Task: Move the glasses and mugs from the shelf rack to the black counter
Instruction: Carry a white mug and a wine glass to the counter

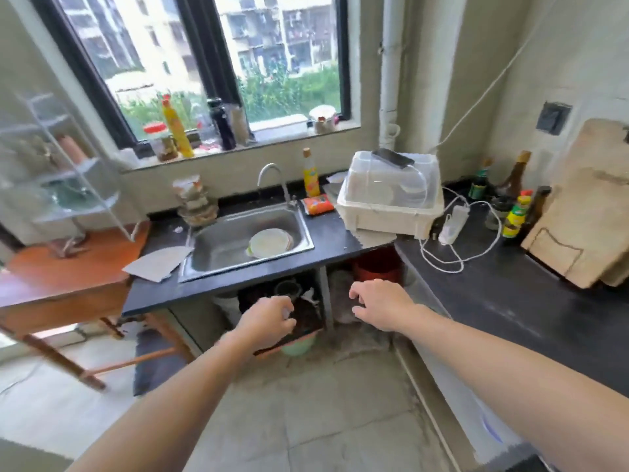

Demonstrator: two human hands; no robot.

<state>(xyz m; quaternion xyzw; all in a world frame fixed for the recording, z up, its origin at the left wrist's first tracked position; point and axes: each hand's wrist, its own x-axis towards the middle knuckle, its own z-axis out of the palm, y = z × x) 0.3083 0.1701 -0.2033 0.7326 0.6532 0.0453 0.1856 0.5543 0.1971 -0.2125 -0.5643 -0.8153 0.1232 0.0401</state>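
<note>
A white tiered shelf rack (pixel 102 185) stands at the far left on a wooden table (pixel 68 267). Motion blurs it. On it I make out a brownish mug-like shape (pixel 72 149) and greenish glassware (pixel 69 195) one tier lower. The black counter (pixel 503 294) wraps from the sink along the right wall. My left hand (pixel 267 321) hovers below the counter's front edge, its fingers curled in with nothing visible in them. To its right my right hand (pixel 381 306) holds nothing and its fingers are spread. Both hands are well away from the rack.
A steel sink (pixel 218 247) holding a plate is set into the counter. A white lidded dish box (pixel 388 202) carries a phone on its lid. A power strip with cables (pixel 452 226), sauce bottles (pixel 514 212) and a wooden board (pixel 585 206) stand at the right. Bottles line the windowsill.
</note>
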